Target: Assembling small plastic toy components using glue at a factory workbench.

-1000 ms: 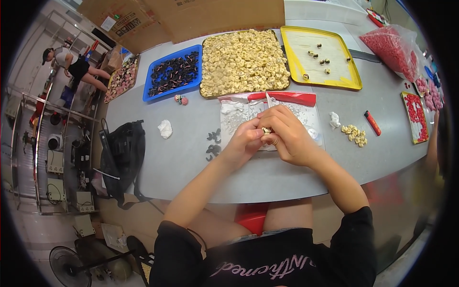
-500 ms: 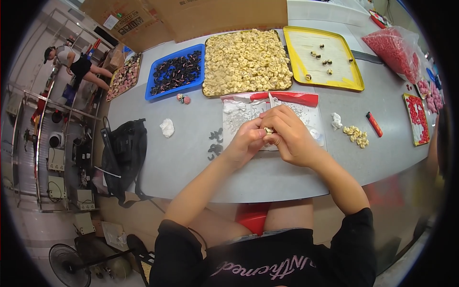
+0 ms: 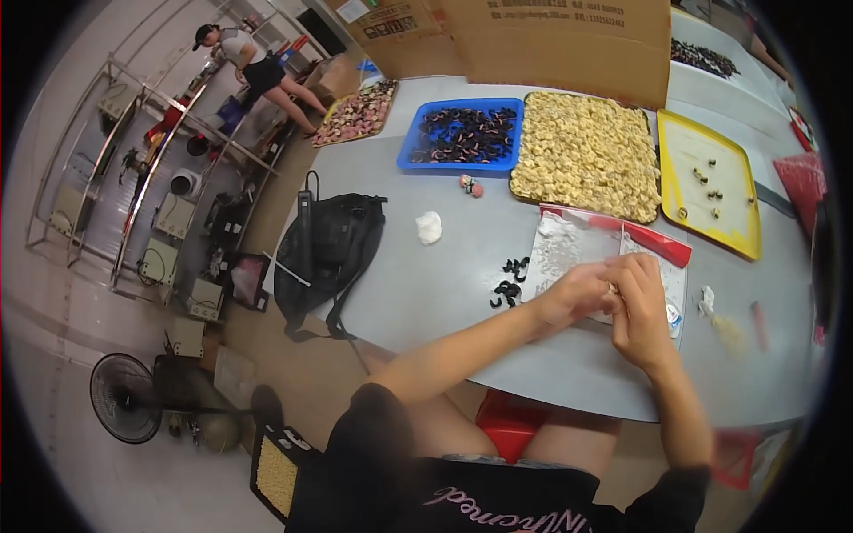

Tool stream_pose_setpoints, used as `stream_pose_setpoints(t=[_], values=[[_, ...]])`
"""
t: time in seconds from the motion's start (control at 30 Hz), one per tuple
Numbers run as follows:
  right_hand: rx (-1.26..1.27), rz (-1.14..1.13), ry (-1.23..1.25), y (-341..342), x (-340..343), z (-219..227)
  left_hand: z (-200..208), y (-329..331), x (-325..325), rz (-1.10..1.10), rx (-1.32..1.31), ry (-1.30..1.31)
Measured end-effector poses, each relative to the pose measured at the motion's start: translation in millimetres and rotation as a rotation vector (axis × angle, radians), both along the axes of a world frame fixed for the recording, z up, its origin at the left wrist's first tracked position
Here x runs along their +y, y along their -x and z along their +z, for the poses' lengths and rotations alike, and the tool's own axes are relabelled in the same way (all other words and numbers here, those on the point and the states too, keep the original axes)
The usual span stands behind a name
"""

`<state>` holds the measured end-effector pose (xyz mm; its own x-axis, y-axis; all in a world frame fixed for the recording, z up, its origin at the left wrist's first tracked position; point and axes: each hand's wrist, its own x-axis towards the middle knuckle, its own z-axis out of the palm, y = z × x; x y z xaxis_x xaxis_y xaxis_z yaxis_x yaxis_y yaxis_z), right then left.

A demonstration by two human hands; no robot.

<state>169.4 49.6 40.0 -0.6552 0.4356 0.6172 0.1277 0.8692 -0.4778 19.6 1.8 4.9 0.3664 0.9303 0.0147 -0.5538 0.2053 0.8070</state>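
My left hand (image 3: 576, 295) and my right hand (image 3: 636, 298) meet over a white sheet (image 3: 555, 266) strewn with pale crumbs. Pinched between the fingertips of both is a small cream-coloured piece (image 3: 612, 288), mostly covered by the fingers. Just left of the sheet lie several small black curved pieces (image 3: 507, 290). A red strip (image 3: 662, 248) runs along the sheet's far edge. Right of my hands, a white crumpled lump (image 3: 706, 300) and a blurred cluster of cream pieces (image 3: 728, 333) rest on the table.
Farther back stand a blue tray (image 3: 404, 164) of black pieces, a tray of cream pieces (image 3: 586, 151) and a yellow tray (image 3: 755, 235) with several small pieces. A black backpack (image 3: 333, 249) and a white lump (image 3: 428, 228) lie to the left. Cardboard boxes (image 3: 569, 53) border the back.
The view has swung left, so the table and trays appear farther right. My hands stay together over the sheet, still holding the small cream piece.
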Motion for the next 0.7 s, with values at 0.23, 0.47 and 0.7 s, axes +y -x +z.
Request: stream_pose_setpoints(t=[0.23,0.47,0.7], values=[[0.025,0.053,0.108,4.5,2.0,-5.0,-8.5,3.8,0.2,-0.017,-0.028,0.024],[0.065,0.072,0.194,3.3,-0.2,1.1,-8.0,5.5,6.5,-0.043,-0.033,0.0],[0.079,0.069,0.197,5.5,-0.8,1.8,-11.9,9.8,5.3,-0.058,-0.042,0.015]])
